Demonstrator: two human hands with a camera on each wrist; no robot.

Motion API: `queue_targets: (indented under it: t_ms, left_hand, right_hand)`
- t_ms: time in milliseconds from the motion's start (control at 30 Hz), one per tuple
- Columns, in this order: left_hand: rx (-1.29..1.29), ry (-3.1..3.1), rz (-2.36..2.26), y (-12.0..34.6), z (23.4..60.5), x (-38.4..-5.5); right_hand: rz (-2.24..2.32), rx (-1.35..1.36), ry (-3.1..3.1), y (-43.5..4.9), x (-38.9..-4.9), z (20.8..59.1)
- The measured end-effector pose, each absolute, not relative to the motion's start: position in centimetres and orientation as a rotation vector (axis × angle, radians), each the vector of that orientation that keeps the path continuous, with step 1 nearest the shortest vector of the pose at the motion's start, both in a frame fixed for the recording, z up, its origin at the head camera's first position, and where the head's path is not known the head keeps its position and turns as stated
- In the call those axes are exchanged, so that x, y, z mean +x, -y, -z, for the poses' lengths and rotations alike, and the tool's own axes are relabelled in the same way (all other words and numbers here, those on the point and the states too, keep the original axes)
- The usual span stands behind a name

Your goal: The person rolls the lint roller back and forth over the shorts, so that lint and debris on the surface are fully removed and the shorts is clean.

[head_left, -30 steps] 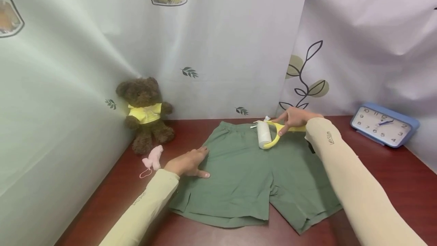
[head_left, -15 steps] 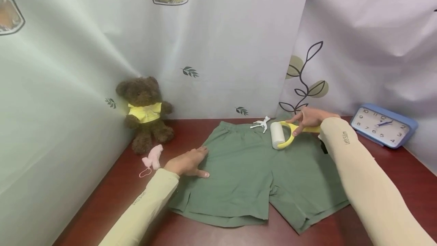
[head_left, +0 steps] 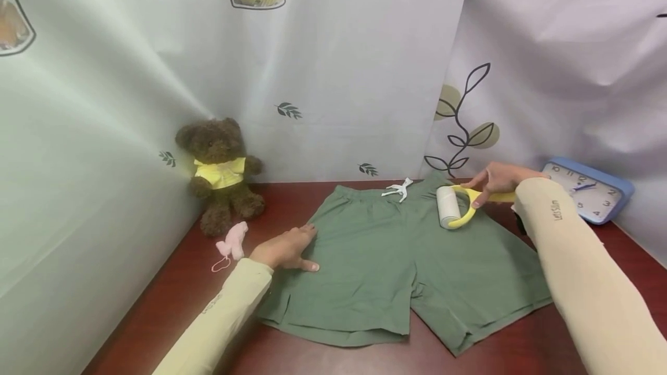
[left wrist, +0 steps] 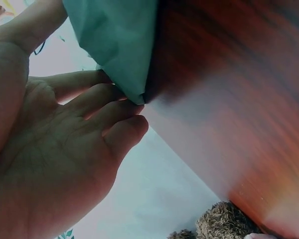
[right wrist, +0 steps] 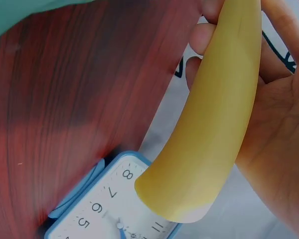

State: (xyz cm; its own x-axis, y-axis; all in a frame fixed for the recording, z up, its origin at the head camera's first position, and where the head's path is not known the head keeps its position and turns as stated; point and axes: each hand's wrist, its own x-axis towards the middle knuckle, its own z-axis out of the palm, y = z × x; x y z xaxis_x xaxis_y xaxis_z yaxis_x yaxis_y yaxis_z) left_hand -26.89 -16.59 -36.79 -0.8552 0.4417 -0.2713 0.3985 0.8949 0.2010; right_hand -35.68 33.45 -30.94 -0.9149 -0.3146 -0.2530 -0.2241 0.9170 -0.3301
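Green shorts (head_left: 359,259) lie spread on the dark red table, a white drawstring (head_left: 400,190) at the waistband. My left hand (head_left: 288,249) rests with fairly straight fingers on their left side edge; in the left wrist view the fingertips touch the green cloth (left wrist: 122,45). My right hand (head_left: 495,181) grips the yellow handle of a lint roller (head_left: 449,207), whose white cylinder sits on the upper right part of the shorts. The thick yellow handle (right wrist: 209,119) fills the middle of the right wrist view, fingers curled behind it.
A brown teddy bear (head_left: 216,172) in a yellow shirt sits at the back left. Near my left wrist lies a small pink item (head_left: 234,241) with a thin loop. A blue clock (head_left: 599,192) stands at the back right, partly behind my right forearm. Printed curtains (head_left: 333,62) hang behind the table.
My right hand has moved the lint roller rightward across the shorts, from over the drawstring to the right part. The drawstring now shows. My left hand has stayed in place.
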Motion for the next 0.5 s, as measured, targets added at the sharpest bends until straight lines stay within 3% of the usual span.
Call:
queue_targets:
  t_ms: [500]
  left_hand:
    - [0.639,-2.751,-0.195,16.7,36.9,-26.9]
  right_hand:
    - [0.511,-0.272,-2.753,-36.7,-34.3,31.4]
